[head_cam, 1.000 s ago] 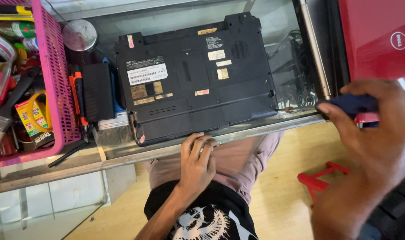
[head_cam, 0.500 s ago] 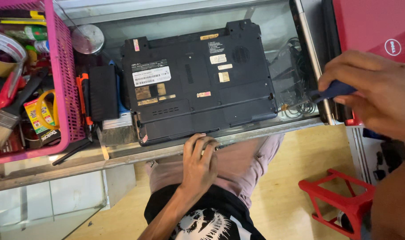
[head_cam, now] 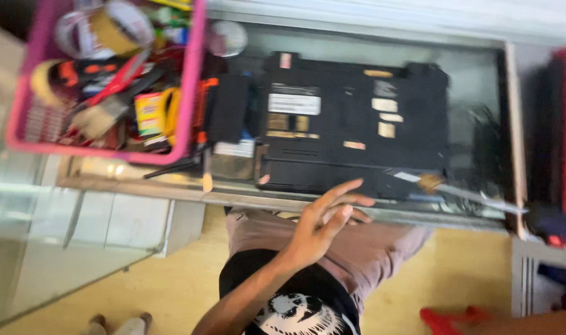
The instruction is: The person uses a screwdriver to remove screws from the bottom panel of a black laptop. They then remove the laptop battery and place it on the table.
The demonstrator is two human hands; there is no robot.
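Fingers [head_cam: 342,201] of the left hand [head_cam: 323,223] spread apart, empty, reaching at the front edge of the black laptop [head_cam: 354,127], which lies bottom-up on the glass table [head_cam: 475,139]. Right hand is out of view. Left of the laptop sits a pink basket [head_cam: 193,80] of tools; a brush [head_cam: 444,186] lies at the laptop's front right corner.

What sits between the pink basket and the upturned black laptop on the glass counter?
In the head view, a black rectangular block, likely a battery pack, lies between the pink basket and the laptop, with an orange-handled tool against the basket.
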